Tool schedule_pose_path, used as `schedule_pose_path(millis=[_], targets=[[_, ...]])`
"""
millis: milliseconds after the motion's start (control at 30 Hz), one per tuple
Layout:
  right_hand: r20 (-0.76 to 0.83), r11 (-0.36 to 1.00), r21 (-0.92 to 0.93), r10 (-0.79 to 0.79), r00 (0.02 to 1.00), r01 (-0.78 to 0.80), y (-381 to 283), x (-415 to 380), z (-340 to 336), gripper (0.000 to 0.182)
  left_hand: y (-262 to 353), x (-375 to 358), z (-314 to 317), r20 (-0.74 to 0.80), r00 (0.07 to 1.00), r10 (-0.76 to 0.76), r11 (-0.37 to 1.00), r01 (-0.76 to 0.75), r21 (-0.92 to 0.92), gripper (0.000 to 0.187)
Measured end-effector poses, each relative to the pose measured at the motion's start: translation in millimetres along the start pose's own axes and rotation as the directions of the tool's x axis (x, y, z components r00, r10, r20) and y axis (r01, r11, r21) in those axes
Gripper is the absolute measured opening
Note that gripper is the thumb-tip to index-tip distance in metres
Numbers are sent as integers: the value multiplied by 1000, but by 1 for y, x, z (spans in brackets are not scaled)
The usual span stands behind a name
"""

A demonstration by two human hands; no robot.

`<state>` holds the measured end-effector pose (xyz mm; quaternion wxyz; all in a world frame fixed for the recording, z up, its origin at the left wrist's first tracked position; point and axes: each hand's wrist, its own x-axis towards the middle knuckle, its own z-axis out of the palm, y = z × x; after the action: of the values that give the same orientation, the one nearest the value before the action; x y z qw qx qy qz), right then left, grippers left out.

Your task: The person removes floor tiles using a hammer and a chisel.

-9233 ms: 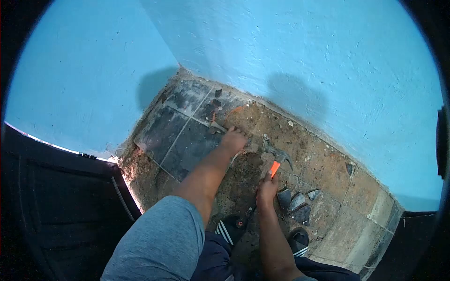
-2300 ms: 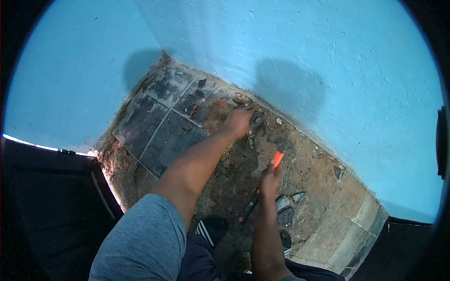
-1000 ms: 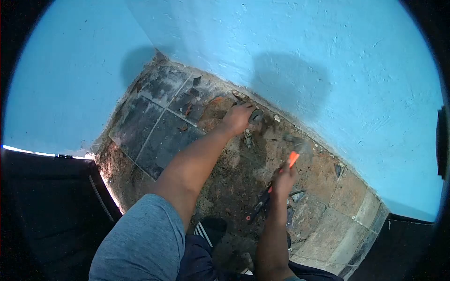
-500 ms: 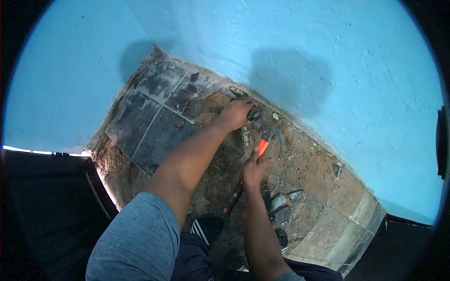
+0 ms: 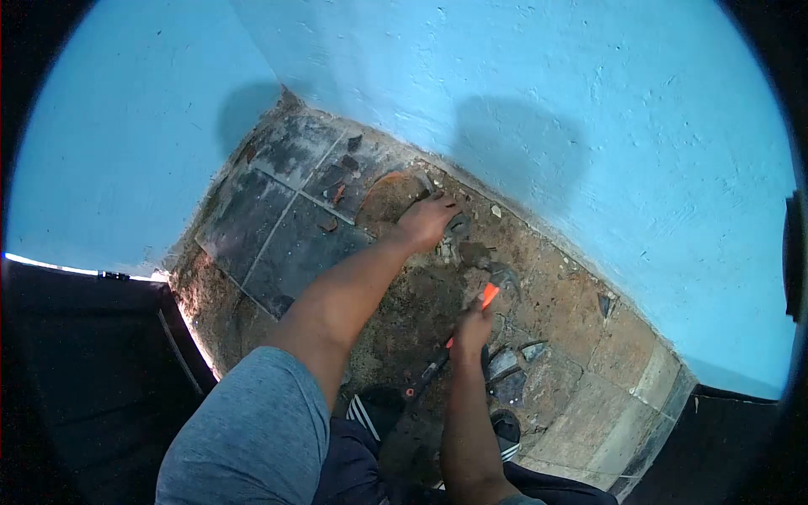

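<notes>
My right hand (image 5: 472, 330) is closed around a hammer (image 5: 491, 292) with an orange neck and a dark handle that runs back toward my feet. Its grey, curved head, which looks like a claw head, is just above the broken floor. My left hand (image 5: 427, 223) is closed on a dark grey, rounded object (image 5: 458, 224), mostly covered by the fingers; its kind cannot be made out. That hand rests low near the wall, where tile is broken away. Beside it lies a reddish-brown bare patch (image 5: 389, 200) at the edge of the dark tiles (image 5: 303, 244).
Blue walls (image 5: 539, 67) meet at the corner behind the floor. Broken tile pieces (image 5: 505, 364) lie right of my right forearm, close to my striped footwear (image 5: 374, 410). Small shards (image 5: 349, 162) lie on the tiles. Dark panels (image 5: 84, 362) flank both sides.
The hammer and my right hand have moved down and slightly right, away from my left hand. My left hand has shifted slightly downward in view and still grips the dark object.
</notes>
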<state>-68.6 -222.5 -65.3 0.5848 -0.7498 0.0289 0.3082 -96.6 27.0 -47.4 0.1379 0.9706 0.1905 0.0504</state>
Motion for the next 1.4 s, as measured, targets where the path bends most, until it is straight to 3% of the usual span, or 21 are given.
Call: schedule_pose_path(millis=[100, 200, 267, 367, 467, 500, 533, 600, 633, 833, 900, 1000, 1100, 1200, 1300, 1400], targets=[[-69, 999, 10, -39, 997, 40, -48, 3, -14, 30, -9, 12, -13, 22, 991, -135, 982, 137, -132, 63], [-215, 987, 71, -123, 969, 141, -85, 18, -38, 29, -6, 13, -18, -26, 987, -160, 976, 154, -151, 56], [-402, 895, 118, -353, 845, 430, -109, 22, -49, 36, -8, 16, -9, -25, 985, -168, 978, 164, -128, 58], [-577, 762, 171, -437, 690, 625, -169, -4, -51, 38, -1, 13, -21, 41, 983, -179, 974, 183, -133, 60], [-604, 667, 180, -505, 617, 723, -145, 1, -42, 41, -5, 18, -20, 28, 984, -174, 975, 176, -137, 59], [-603, 739, 31, -524, 602, 673, -123, -1, -23, 39, -7, 19, -18, 7, 985, -171, 976, 170, -136, 59], [-454, 785, 6, -550, 701, 620, -58, 21, 5, 38, -8, 21, -18, -26, 986, -167, 979, 162, -127, 57], [-124, 930, -52, -368, 922, 364, -17, 23, 44, 35, -7, 21, -18, -86, 985, -152, 984, 142, -111, 52], [41, 983, -105, -149, 988, 152, -33, 17, 58, 34, -7, 19, -18, -71, 988, -136, 986, 128, -109, 51], [64, 995, -88, 55, 996, -49, -12, -15, 21, 35, 2, 14, -36, 62, 988, -141, 989, 144, -41, 52], [50, 994, -98, 55, 997, -50, -9, -14, 12, 35, 1, 10, -22, 28, 995, -97, 994, 96, 52, 54], [22, 1000, -30, -2, 1000, 2, -32, -17, 4, 36, 3, 9, -27, 149, 975, -166, 986, 166, 12, 56], [-24, 996, 70, -58, 998, 60, -68, -17, -2, 32, 9, 2, -48, 155, 966, -206, 973, 220, -75, 59], [-16, 984, 156, -86, 996, 88, -87, -4, -11, 29, -8, 1, -23, 89, 989, -121, 993, 120, 12, 69], [-56, 978, 158, -125, 991, 132, -128, -10, -25, 27, 3, 5, -38, 109, 968, -226, 974, 227, -4, 65], [-154, 923, 115, -349, 924, 368, -165, -9, -47, 30, 12, 17, -51, 90, 959, -267, 963, 270, -21, 61]])
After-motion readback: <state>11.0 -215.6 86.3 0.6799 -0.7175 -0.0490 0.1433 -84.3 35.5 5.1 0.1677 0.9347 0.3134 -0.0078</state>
